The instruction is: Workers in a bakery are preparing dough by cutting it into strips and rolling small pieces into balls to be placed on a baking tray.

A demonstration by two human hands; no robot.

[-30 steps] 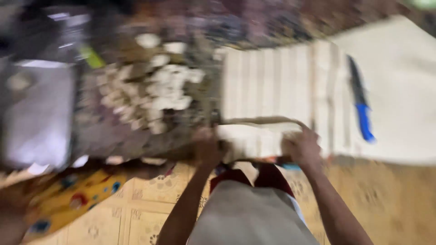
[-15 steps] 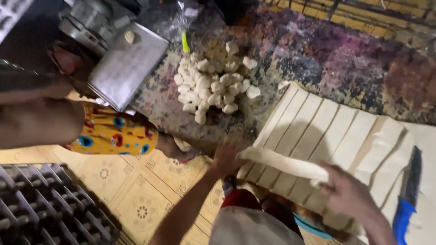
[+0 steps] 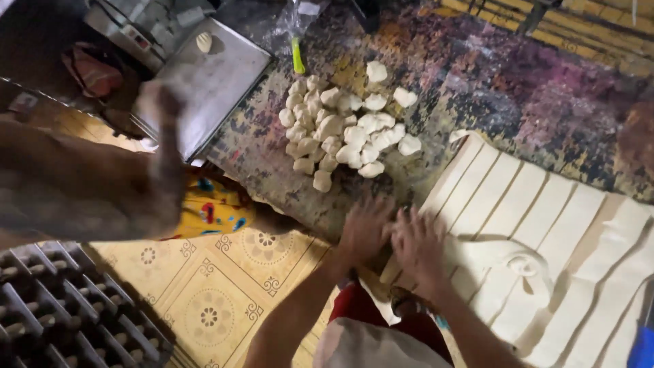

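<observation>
Head view: both hands lie flat, fingers spread, gripping nothing. The left hand (image 3: 364, 228) and right hand (image 3: 417, 243) press side by side on the near end of a dough strip (image 3: 504, 259), whose long axis runs rightward from them across the surface (image 3: 518, 88). Half a second earlier they held it lifted.
</observation>
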